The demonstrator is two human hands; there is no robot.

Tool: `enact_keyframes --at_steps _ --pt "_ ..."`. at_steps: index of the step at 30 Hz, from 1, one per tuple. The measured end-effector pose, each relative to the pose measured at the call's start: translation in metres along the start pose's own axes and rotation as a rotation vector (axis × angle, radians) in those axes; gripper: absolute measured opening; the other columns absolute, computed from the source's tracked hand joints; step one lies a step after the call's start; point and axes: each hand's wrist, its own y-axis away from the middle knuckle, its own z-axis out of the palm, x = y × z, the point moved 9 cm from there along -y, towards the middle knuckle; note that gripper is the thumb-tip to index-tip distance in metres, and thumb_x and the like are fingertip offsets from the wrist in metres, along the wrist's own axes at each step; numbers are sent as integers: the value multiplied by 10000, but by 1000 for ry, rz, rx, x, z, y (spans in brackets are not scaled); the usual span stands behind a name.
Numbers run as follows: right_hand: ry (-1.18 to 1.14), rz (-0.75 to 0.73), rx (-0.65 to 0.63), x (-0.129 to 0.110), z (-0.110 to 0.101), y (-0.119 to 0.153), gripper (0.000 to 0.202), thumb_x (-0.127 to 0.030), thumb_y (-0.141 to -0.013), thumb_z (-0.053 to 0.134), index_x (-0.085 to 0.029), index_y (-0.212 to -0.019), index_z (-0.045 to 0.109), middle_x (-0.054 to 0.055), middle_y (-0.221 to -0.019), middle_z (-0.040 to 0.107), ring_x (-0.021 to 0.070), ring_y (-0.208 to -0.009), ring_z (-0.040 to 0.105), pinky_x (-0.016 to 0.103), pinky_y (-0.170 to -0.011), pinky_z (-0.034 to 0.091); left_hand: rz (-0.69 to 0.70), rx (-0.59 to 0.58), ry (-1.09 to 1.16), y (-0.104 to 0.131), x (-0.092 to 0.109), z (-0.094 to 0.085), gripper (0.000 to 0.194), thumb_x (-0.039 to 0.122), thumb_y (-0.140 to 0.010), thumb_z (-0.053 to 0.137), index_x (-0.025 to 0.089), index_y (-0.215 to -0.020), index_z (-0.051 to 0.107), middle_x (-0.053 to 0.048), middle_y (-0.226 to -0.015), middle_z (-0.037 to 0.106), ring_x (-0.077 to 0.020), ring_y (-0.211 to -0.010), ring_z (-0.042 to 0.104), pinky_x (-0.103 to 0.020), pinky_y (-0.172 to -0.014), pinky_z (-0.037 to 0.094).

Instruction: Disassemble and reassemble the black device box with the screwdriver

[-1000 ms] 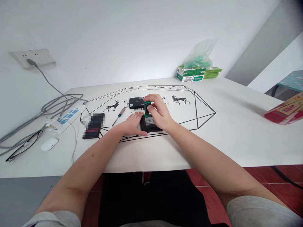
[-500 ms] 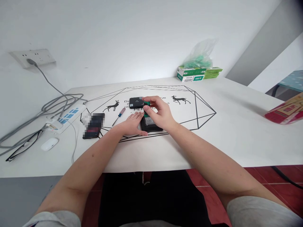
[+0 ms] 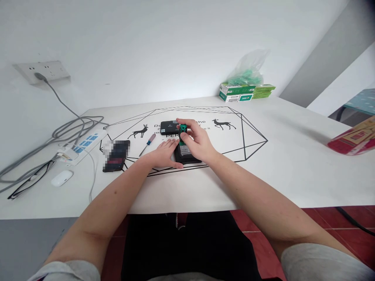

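Pinched driver (image 3: 183,129) in right hand (image 3: 201,139), spread left hand (image 3: 164,155) against left side of case (image 3: 186,157), and likely risked slipping through tilt.

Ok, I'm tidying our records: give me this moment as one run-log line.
right hand: gripping green tool over black case | left hand: at case's left edge | screwdriver: lying on table

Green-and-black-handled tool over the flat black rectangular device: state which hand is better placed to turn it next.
The right hand, most likely: its fingers grip the tool, while the left hand rests at the device's left edge.
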Motion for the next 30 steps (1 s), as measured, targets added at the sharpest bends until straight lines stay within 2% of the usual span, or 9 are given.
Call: enact_keyframes --at_steps 2,6,8,12,14,17,21,30 --pt "73 -61 22 -3 -4 -1 404 -182 -991 541 -299 -1351 684 119 -1450 673 299 -1330 672 522 -987 645 -18 -15 -12 0 -2 1 1421 989 -806 598 120 -1808 90 -221 -1889 29 -471 -1745 23 -596 -1404 111" --pt "161 -141 98 -7 -12 -1 442 -120 -998 483 -326 -1280 754 81 -1173 630 262 -1129 662 540 -985 620 -32 -20 -24 1 -2 2 1395 988 -821 565 137 -1814 79 -206 -1891 10 -466 -1746 12 -617 -1401 118" --pt "159 -177 120 -10 -13 -1 444 -107 -1008 469 -333 -1245 769 66 -1103 605 249 -1071 650 531 -976 612 -44 -25 -29 1 -3 2 1406 994 -815 559 124 -1812 83 -207 -1891 3 -472 -1745 7 -623 -1401 113" --pt "129 -190 123 -14 -11 0 350 -159 -1026 514 -308 -1243 745 71 -1137 620 226 -997 643 471 -885 621 -47 -31 -28 1 -4 2 1416 990 -810 581 106 -1807 100 -211 -1891 8 -466 -1746 -2 -589 -1407 106" --pt "136 -164 114 -14 -9 -1 265 -238 -1014 605 -293 -1249 717 79 -1173 631 217 -954 638 428 -798 621 -10 -8 -13 0 -2 1 1407 983 -815 592 125 -1808 85 -210 -1892 31 -460 -1748 16 -586 -1403 108" --pt "144 -150 109 -15 -7 -2 271 -286 -967 691 -283 -1238 685 85 -1192 643 216 -934 640 400 -731 614 42 26 7 -1 0 -1 1399 980 -814 605 165 -1812 60 -202 -1893 52 -459 -1747 50 -600 -1396 115" --pt "140 -137 130 -15 -10 -2 276 -250 -955 662 -288 -1229 655 83 -1205 668 219 -928 649 420 -750 626 22 18 10 -1 -3 1 1439 983 -799 629 128 -1810 64 -233 -1885 61 -457 -1748 44 -591 -1396 121" --pt "127 -108 201 -13 -18 -2 247 -292 -978 662 -293 -1223 628 77 -1209 669 221 -961 666 426 -782 642 -2 2 20 0 -3 1 1425 992 -794 623 153 -1815 88 -221 -1887 34 -459 -1748 15 -604 -1400 95"
